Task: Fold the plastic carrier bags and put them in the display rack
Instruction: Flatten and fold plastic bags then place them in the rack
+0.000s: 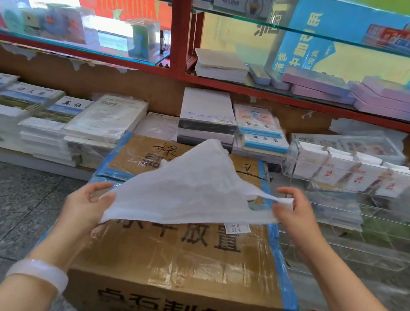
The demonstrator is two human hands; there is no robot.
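Carrier bag point(188, 194), white and thin, is stretched in the air between both hands, just above a taped cardboard box point(180, 261) that stands on the floor and serves as the surface. The left hand point(84, 205) pinches the bag's bottom corner between thumb and fingers; a pale bangle point(38, 273) sits on that wrist. The right hand point(292, 212) pinches the handle end, drawing it taut. The hands are well apart. The bag looks spread but not yet creased, so this fold seems barely begun. To the right, beyond the box, a clear acrylic display rack point(370, 227) has several compartments that appear bare, while a farther row holds small white packs point(346, 170), possibly folded bags, though I cannot be sure. Stacks of books point(48, 120) lie behind.
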